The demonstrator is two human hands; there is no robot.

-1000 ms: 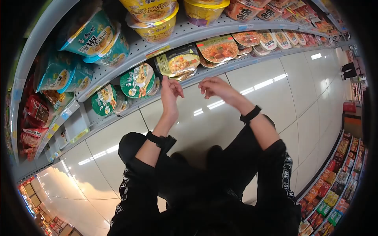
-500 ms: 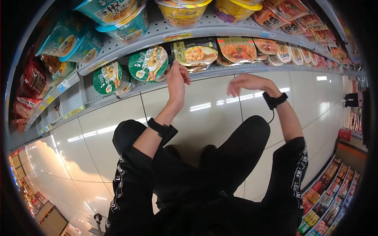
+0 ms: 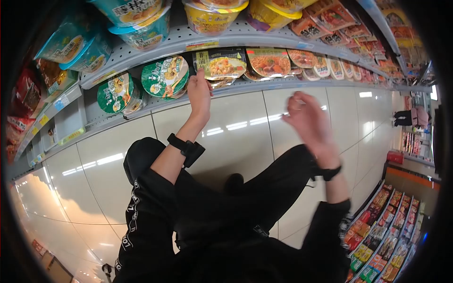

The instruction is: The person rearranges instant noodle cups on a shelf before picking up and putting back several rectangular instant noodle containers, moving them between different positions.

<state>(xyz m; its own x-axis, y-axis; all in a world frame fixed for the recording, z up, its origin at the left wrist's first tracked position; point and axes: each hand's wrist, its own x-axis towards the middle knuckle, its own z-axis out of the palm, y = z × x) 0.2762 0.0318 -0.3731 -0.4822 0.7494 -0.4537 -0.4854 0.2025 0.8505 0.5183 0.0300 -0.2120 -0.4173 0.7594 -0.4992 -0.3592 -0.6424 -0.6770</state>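
My left hand (image 3: 200, 96) is at the front of the low shelf, one digit stretched up against the lower left corner of a boxed instant meal (image 3: 221, 64) and the other fingers loosely bent. Just left of it stands a green-lidded noodle cup (image 3: 165, 78), with another green noodle cup (image 3: 114, 93) beside that. My right hand (image 3: 309, 118) is raised over the floor, blurred by motion, its fingers bent and apart from the thumb with nothing between them. A tray meal with a red-orange picture (image 3: 268, 62) is to the right of the boxed meal.
Teal noodle bowls (image 3: 141, 35) and yellow noodle bowls (image 3: 212, 18) fill the shelf above, whose metal edge (image 3: 179, 48) juts over the low row. Red packets (image 3: 325, 21) are further right. A tiered snack rack (image 3: 384, 236) stands behind at right. A person (image 3: 410, 118) is down the aisle.
My right hand has swung back from near the shelf, toward me and up. My left hand stays by the boxed meal, fingers more bent. The view has shifted a little to the right.
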